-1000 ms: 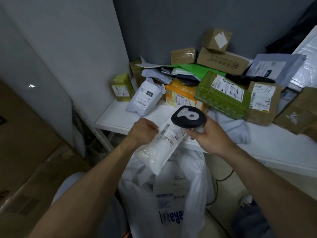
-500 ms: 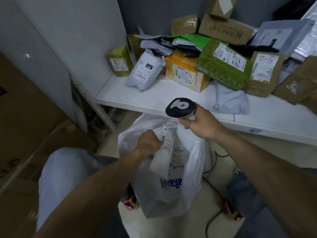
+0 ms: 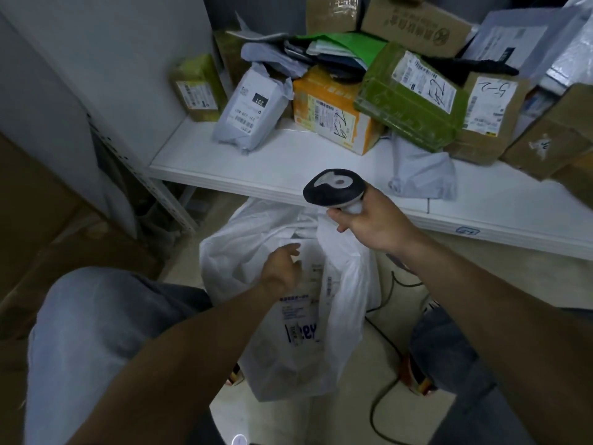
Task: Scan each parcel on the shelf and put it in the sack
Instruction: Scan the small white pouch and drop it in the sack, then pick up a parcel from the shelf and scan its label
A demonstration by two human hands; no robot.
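Left hand point(image 3: 282, 268) over sack point(image 3: 224, 252) mouth, fingers loose and apart, empty. Right hand point(image 3: 372, 226) clamped round scanner point(image 3: 333, 187), seemingly pinching sack rim too. If that pinch slips, sack likely sags shut. Parcels point(image 3: 321, 107) heaped on shelf point(image 3: 272, 162); green box point(image 3: 407, 101) leans, so pulling one could topple others.

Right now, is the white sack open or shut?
Open. The mouth of the sack gapes wide beneath the left hand.

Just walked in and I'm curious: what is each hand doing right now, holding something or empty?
Left hand: open, holding nothing, above the sack.
Right hand: closed around the scanner.
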